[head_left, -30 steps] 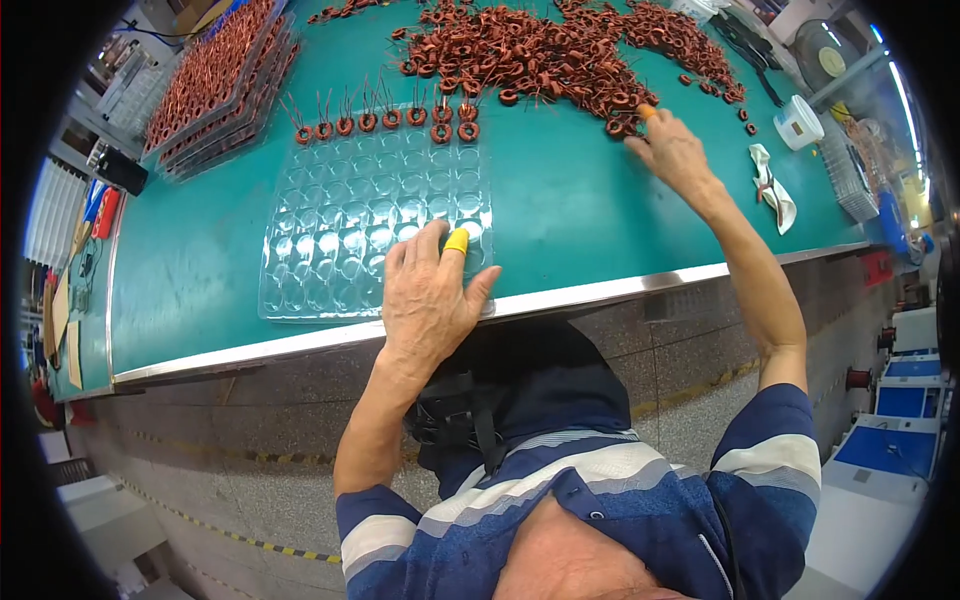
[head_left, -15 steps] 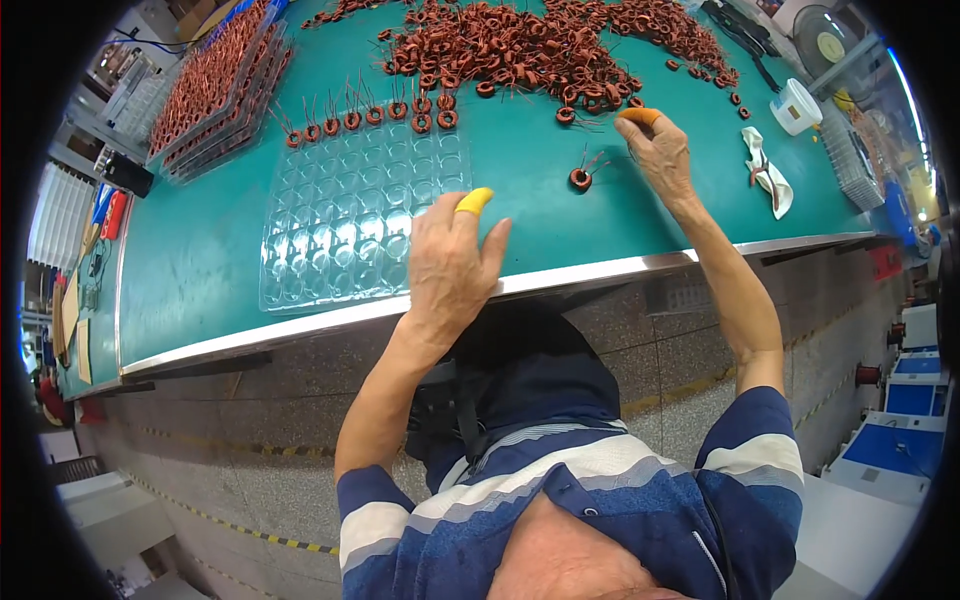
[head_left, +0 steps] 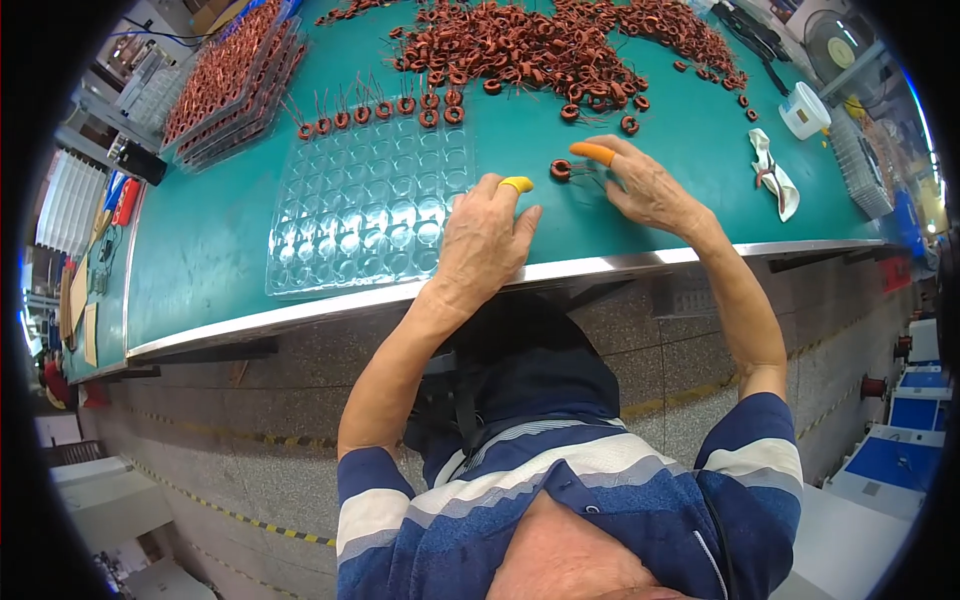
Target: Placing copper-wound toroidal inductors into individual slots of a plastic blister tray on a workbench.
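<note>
My left hand [head_left: 487,228] hovers over the right edge of a clear plastic tray [head_left: 340,210], its thumb apart from a yellow-capped finger and nothing visible in it. My right hand [head_left: 655,188] is open beside a single copper-wound ring coil [head_left: 560,170] on the green table. Its orange-capped finger stretches out just above the coil's wire leads, with the thumb apart below them. Whether a fingertip touches the leads is unclear. Several coils [head_left: 383,110] stand along the tray's far side, leads pointing up. Another loose coil [head_left: 629,124] lies beyond my right hand.
A large heap of coils [head_left: 520,50] covers the far middle of the table [head_left: 200,270]. Stacked filled trays [head_left: 235,90] stand at the far left. On the right are a white tub [head_left: 803,110], a white cloth [head_left: 775,180] and more clear trays [head_left: 858,165].
My right hand has drawn back from the heap toward me, beside the single coil. That coil has shifted left, its leads now pointing right. My left hand has moved slightly right.
</note>
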Demonstrator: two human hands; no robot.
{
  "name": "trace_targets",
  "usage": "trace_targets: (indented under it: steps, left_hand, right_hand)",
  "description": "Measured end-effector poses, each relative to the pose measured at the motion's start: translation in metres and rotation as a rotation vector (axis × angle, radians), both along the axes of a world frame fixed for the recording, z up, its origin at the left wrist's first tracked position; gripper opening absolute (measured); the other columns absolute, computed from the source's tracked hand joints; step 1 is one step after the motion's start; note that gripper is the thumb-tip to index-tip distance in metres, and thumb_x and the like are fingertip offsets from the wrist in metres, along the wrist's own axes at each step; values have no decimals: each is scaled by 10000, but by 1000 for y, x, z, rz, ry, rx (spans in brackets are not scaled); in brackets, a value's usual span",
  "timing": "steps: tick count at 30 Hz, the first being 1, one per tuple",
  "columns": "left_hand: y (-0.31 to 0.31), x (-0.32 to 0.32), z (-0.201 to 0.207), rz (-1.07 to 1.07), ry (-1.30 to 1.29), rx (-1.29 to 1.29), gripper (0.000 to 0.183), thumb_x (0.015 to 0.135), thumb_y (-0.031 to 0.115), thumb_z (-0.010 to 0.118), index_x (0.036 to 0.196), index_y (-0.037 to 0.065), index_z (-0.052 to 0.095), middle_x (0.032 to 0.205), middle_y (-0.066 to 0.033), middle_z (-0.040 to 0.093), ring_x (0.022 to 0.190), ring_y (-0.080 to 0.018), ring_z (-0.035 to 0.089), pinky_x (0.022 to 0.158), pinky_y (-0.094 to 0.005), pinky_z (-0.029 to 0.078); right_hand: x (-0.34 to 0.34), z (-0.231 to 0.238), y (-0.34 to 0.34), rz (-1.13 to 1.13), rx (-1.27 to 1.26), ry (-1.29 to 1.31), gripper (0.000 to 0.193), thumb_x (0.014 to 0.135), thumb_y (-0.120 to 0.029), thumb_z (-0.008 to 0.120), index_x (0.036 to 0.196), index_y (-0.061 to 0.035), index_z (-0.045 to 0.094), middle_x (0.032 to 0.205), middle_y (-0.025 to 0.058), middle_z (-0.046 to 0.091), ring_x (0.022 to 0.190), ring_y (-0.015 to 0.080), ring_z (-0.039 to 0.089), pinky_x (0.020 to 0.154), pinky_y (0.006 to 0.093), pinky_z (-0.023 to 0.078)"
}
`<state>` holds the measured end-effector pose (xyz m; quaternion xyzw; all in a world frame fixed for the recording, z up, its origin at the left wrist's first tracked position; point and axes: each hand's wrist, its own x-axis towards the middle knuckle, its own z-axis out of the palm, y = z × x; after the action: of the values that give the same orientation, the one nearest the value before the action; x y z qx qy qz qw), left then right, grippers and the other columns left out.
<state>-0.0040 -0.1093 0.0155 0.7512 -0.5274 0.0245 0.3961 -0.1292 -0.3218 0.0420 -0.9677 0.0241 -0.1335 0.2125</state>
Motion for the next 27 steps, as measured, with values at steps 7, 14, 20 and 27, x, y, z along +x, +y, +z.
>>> trace_targets:
  steps: [7,14,20,27]
  left_hand:
    - [-21,0,-8,-59,13,36,282,829,183,653,1022,-16,600,926,-212,564,875,-389,577,766,-444,482]
    - [-20,-7,-9,-49,102,-33,451,873,215,619,1217,-19,444,995,-201,574,912,-374,608,792,-428,501]
    - [-23,-7,-3,-245,894,-111,336,935,179,572,1207,14,466,1000,-101,618,829,-145,639,671,-265,530]
    - [-17,-4,1,-377,988,-288,232,978,162,518,1159,17,508,847,-52,614,678,-99,582,571,-224,482]
  right_hand:
    - [-5,-26,8,54,-382,-79,342,835,-121,643,1165,-53,584,1030,95,567,925,266,565,800,369,488]
    - [3,-23,35,-142,203,-355,200,955,-149,561,1000,20,657,766,97,650,596,167,583,565,270,487]
    - [0,-22,52,-284,907,-277,260,969,-177,546,1036,57,639,814,79,660,643,103,591,558,224,467]
    - [11,0,73,-200,935,-286,254,953,-169,558,1006,62,648,733,55,647,611,92,578,538,224,457]
